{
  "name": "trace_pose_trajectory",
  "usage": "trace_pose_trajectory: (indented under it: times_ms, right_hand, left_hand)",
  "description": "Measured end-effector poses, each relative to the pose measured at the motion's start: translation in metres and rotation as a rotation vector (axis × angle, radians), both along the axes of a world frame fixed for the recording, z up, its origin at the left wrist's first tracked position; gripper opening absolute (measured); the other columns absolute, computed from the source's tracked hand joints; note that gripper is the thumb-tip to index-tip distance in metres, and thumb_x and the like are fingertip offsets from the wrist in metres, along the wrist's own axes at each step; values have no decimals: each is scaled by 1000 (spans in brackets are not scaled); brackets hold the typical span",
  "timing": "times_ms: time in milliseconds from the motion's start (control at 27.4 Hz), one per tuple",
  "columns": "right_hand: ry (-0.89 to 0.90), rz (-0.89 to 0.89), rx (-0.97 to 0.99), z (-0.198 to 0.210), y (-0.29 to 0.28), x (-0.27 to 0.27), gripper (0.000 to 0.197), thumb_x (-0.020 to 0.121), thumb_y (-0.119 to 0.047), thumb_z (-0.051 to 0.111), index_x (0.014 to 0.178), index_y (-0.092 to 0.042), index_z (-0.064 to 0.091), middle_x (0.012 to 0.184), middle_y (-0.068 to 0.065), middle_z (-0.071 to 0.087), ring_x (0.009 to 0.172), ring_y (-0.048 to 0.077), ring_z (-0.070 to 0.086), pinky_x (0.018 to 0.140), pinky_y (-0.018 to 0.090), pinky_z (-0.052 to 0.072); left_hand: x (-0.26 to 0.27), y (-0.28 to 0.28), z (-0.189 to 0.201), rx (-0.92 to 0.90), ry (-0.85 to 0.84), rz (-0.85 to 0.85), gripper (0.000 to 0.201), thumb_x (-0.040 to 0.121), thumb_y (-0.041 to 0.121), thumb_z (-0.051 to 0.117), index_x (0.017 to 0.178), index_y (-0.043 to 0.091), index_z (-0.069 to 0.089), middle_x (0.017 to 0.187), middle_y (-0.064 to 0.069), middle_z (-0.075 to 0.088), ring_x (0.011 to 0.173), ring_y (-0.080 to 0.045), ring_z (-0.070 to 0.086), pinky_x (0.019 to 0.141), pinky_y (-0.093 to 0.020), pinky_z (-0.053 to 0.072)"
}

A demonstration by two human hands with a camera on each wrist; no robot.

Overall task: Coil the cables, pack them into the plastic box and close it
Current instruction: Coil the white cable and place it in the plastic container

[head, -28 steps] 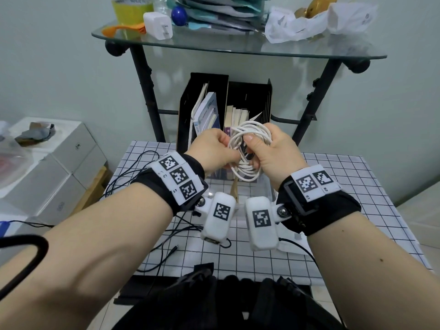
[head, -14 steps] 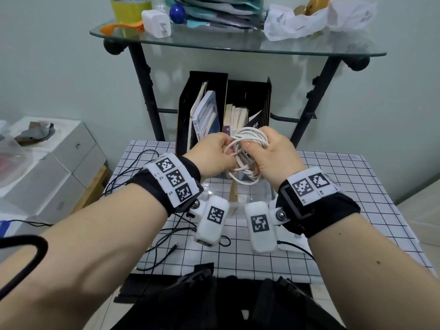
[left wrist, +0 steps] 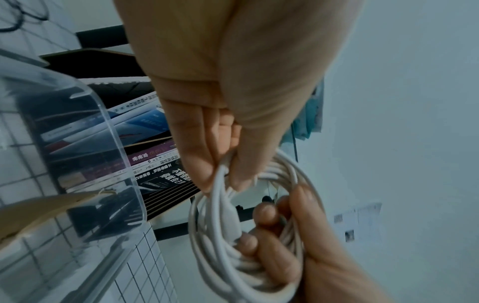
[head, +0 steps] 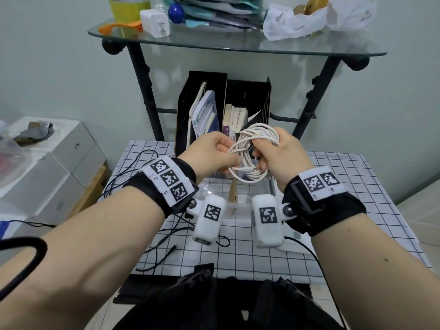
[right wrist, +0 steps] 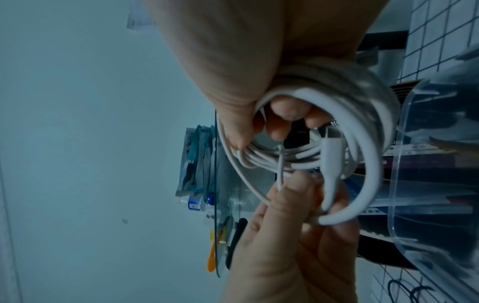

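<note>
A white cable (head: 247, 178) is wound into a coil and held in the air between both hands. My left hand (head: 234, 160) pinches the coil's left side between thumb and fingers (left wrist: 207, 164). My right hand (head: 258, 158) grips the right side, its fingers (right wrist: 285, 111) curled through the loops. A white plug end (right wrist: 330, 155) lies across the coil (right wrist: 368, 164). The clear plastic box (head: 240, 207) stands open on the table just below the hands, also visible as the clear box wall (left wrist: 116, 143). Some brown thing leans inside the box.
A thin black cable (head: 164, 254) sprawls loose over the left of the checked table (head: 345, 186). Black file holders with books (head: 226, 110) stand behind the box, under a cluttered glass shelf (head: 238, 44). White cartons (head: 59, 163) are stacked at the left.
The cable end that stuck up above the coil a second ago no longer shows. Both hands have stayed above the box, shifting their hold on the loops.
</note>
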State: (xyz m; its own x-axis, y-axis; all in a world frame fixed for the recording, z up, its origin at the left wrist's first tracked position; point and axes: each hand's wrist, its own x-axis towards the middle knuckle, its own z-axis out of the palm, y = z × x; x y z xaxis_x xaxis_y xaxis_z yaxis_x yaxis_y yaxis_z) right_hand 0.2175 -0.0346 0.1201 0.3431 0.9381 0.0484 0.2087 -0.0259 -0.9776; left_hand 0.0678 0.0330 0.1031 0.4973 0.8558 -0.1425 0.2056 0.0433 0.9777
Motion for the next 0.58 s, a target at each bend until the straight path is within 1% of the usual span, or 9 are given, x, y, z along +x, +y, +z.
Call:
trace_pose_trajectory:
  times_ms: [73,146,255,328,401,474,511,584]
  right_hand:
    - [108,-24,-8,2,-1,0,2,93,-17,59,91,-19,60,77,10,64,37,11,50,41,25,40]
    - [218,-53,-19,4,-1,0,3,93,-14,59,93,-17,60,87,14,66,37,11,52,41,26,43]
    - [391,-49,-11,7,0,2,13,94,-8,55,106,-7,59,95,17,66,40,3,56,44,23,51]
    - [469,-31,-35,9,0,3,23,96,-9,52,117,-1,56,94,16,66,37,4,54,49,25,54]
    - [525,-21,-53,11,-2,2,29,97,-9,51,123,1,53,95,17,65,36,4,53,53,28,56]
    - [587,-14,-43,15,-5,-1,29,98,-6,48,125,4,51,99,21,62,37,3,55,48,25,54]
    - [618,-9,-35,18,-7,-3,29,98,-5,46,126,5,51,101,23,61,36,2,55,44,22,52]
    - [654,-7,-26,21,-9,-7,30,99,-4,44,126,6,50,106,26,59,35,2,54,42,21,50]
  left_hand:
    - [-3,0,1,-32,-82,-20,24,76,4,75,94,7,58,82,-15,68,70,-26,65,59,-31,54]
    - [-6,-1,1,-58,-160,-25,16,80,6,71,90,7,59,81,-13,70,69,-22,67,58,-26,55]
    - [-7,0,1,-93,-231,-19,3,86,11,64,87,8,63,81,-7,71,70,-16,66,62,-21,56]
    - [-8,1,-1,-114,-264,-26,7,91,11,58,90,7,64,81,-6,70,71,-14,66,63,-19,55]
    - [-8,2,-2,-127,-286,-37,11,93,9,55,96,2,63,84,-9,69,70,-13,66,62,-17,55]
    - [-7,0,-2,-129,-296,-43,15,92,5,55,103,-3,60,86,-13,67,69,-13,65,61,-17,55]
    - [-7,0,-2,-124,-302,-38,15,91,3,57,104,-2,58,86,-14,67,68,-15,64,60,-18,55]
    - [-6,-2,-1,-88,-306,-2,15,86,0,63,98,4,55,81,-12,66,64,-16,62,59,-20,55]
